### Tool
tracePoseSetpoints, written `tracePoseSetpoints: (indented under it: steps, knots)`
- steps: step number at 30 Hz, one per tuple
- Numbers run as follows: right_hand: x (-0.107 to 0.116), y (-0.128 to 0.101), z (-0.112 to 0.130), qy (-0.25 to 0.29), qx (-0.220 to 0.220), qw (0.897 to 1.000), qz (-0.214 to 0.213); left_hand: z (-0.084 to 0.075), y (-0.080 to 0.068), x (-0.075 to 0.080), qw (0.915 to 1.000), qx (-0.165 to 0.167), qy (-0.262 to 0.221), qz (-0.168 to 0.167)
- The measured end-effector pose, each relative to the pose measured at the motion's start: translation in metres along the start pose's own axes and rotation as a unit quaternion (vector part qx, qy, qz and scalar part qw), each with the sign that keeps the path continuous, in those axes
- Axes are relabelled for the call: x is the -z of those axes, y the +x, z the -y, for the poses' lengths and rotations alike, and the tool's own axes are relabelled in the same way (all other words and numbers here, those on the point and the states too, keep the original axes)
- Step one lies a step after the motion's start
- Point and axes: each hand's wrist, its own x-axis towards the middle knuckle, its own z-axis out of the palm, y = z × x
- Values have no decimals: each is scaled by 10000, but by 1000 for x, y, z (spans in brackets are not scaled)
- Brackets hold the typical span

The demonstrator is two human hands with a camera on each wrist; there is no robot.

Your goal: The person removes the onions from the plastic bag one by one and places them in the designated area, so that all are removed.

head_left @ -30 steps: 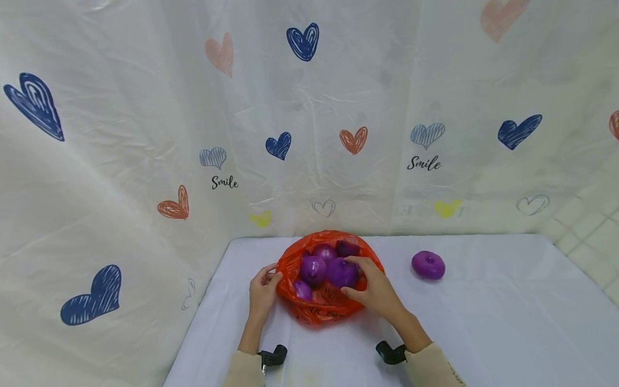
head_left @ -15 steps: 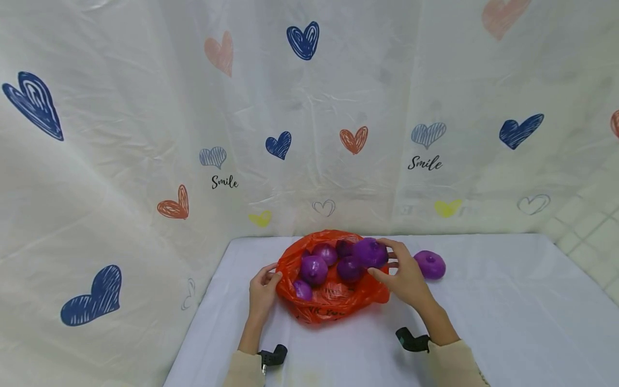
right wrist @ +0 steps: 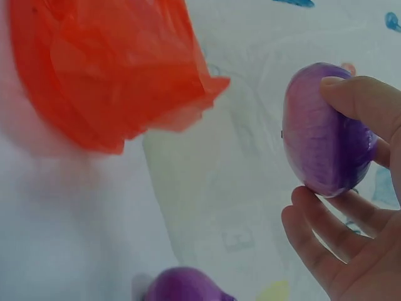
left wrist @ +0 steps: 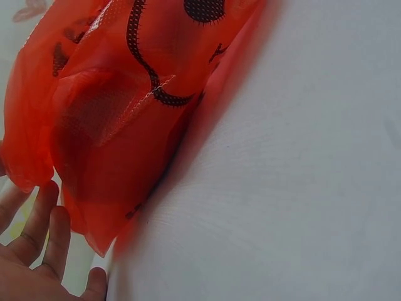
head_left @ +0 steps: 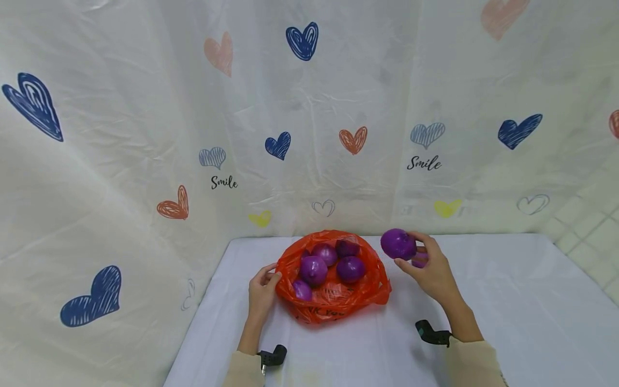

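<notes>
Holding a purple onion (head_left: 398,244) clear of the worktop (head_left: 508,301), the right hand (head_left: 432,269) sits just to the right of the orange plastic bag (head_left: 333,301), with its thumb and fingers curled round the bulb's flattened sides; the right wrist view shows the onion (right wrist: 326,132) pinched across its short axis, its broad faces turned left and right. A second loose onion (head_left: 419,263) lies on the worktop right of the bag, mostly hidden behind that hand in the head view and directly beneath the held one, so the relation that matters is the vertical one: held onion above, resting onion (right wrist: 185,290) below and close. The left hand (head_left: 263,287) is on the bag's left side, its fingertips curled round the rim and holding the mouth open; the left wrist view shows fingers (left wrist: 47,226) beside the orange film (left wrist: 125,113). Inside the bag lie further purple onions (head_left: 331,263), well nearer to the left hand than to the right. The right forearm angles up and left from its sleeve (head_left: 476,365) towards the bag.
</notes>
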Motion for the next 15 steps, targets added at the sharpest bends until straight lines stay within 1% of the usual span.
tracePoseSetpoints:
  steps: [4, 5, 8, 15]
  knots:
    - [14, 0, -6, 22, -94, 9999, -116, 0, -1, -1, 10000, 57, 37, -22]
    - [17, 0, -8, 11, -106, 9998, -152, 4, 0, -2, 10000, 37, 21, -48]
    - [25, 0, -13, 11, -141, 9995, -274, 5, 0, -2, 10000, 48, 33, -59]
    - [39, -2, -29, -16, -135, 9986, -509, 3, 1, -2, 10000, 68, 0, -61]
